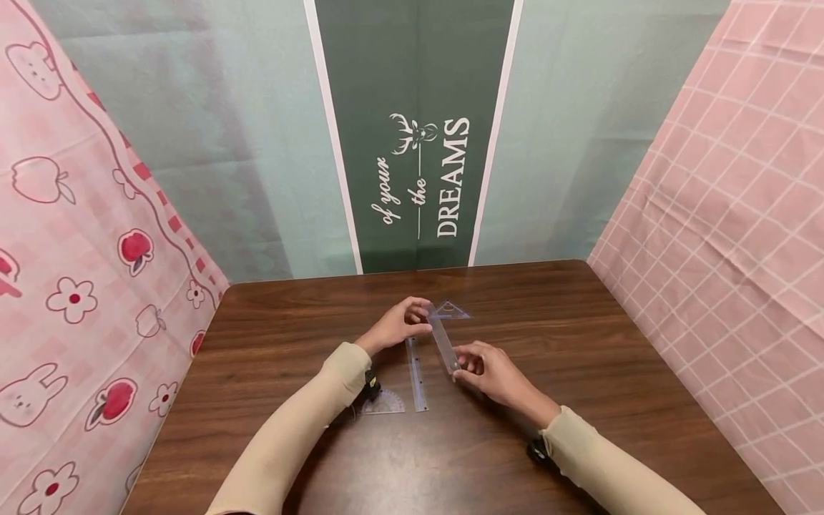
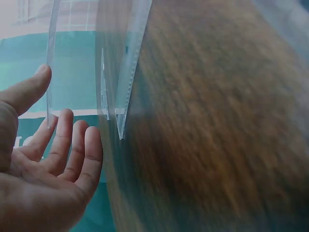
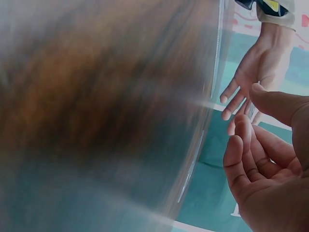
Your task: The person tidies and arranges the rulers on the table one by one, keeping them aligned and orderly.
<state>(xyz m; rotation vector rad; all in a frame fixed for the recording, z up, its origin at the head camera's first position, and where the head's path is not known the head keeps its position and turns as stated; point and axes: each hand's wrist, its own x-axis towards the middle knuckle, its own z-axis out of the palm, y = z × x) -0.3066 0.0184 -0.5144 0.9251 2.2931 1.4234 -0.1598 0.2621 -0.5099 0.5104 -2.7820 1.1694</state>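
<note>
In the head view a clear plastic ruler (image 1: 443, 342) is held up over the table, slanting from far left to near right. My left hand (image 1: 404, 322) pinches its far end between thumb and fingertips. At the near end, the thumb and fingers of my right hand (image 1: 492, 368) grip it. Seen edge-on in the left wrist view, the held ruler (image 2: 51, 38) shows fine tick marks. Below it, a second clear ruler (image 1: 417, 379) lies on the table. A clear set square (image 1: 453, 310) lies beyond the hands, and a clear protractor (image 1: 384, 404) sits near my left wrist, partly covered.
The brown wood-grain table (image 1: 547, 315) has a back edge against a green and grey-green cloth (image 1: 412, 71) with white lettering. Pink patterned cloths hang on both sides. Dark bands with cameras sit at both wrists.
</note>
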